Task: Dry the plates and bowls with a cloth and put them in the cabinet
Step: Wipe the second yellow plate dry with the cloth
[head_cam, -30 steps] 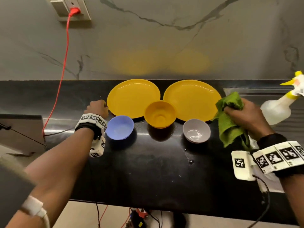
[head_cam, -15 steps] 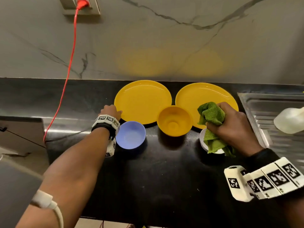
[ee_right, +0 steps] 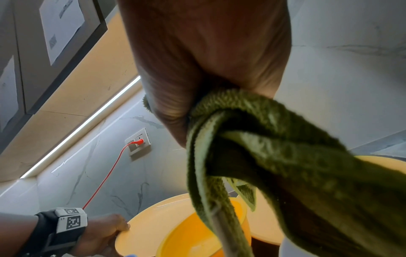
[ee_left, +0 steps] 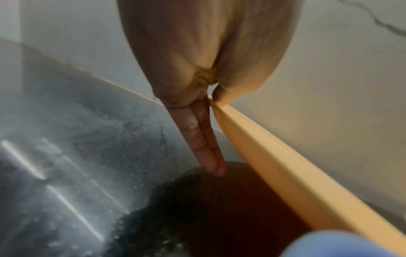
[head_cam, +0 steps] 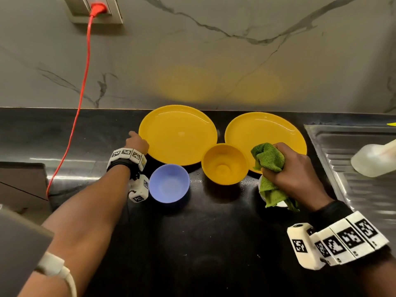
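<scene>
Right hand (head_cam: 293,168) grips green cloth (head_cam: 269,159) (left hand (head_cam: 137,143) pinching yellow plate (head_cam: 177,133) rim).

red cable (head_cam: 81,86) plugged in wall socket (head_cam: 94,9) | spray bottle (head_cam: 375,159) over steel sink (head_cam: 351,168)

Your left hand (head_cam: 137,142) and right hand (head_cam: 297,174) are bare. Each wrist carries a black strap (head_cam: 120,163) ringed with white blocks printed with black square markers, plus a white camera housing (head_cam: 300,245). A white band (head_cam: 51,264) circles your left upper forearm.
</scene>
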### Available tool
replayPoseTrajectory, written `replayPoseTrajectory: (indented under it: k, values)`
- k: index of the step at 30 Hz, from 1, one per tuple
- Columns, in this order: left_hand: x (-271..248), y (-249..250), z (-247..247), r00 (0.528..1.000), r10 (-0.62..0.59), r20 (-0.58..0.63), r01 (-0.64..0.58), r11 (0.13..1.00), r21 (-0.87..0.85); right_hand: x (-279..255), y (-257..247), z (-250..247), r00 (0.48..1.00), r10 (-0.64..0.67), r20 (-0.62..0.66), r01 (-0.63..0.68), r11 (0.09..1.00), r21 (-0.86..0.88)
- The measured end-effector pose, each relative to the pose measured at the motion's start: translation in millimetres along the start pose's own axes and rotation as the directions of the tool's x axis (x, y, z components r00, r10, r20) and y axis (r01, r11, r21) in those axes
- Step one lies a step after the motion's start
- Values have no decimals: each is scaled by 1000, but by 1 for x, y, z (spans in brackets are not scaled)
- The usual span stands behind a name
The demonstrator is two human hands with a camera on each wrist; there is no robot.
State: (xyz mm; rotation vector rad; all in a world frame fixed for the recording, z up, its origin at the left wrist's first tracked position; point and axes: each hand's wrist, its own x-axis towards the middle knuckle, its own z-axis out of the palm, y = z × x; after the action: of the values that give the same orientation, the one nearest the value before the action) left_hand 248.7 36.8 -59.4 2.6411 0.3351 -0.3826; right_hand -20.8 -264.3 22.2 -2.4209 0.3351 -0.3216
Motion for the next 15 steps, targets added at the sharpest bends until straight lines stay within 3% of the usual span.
replayPoseTrajectory:
  k: [4,15]
  values:
    - [-3,1,-13,999,12,-40,-18,989,-148,-1,0,-1,1000,-27,-2,27,999,39]
    - [-46,2,-67,931,222,-289,-322,875,-362,-7,-14,-4,972,-151,-178,178,973,147]
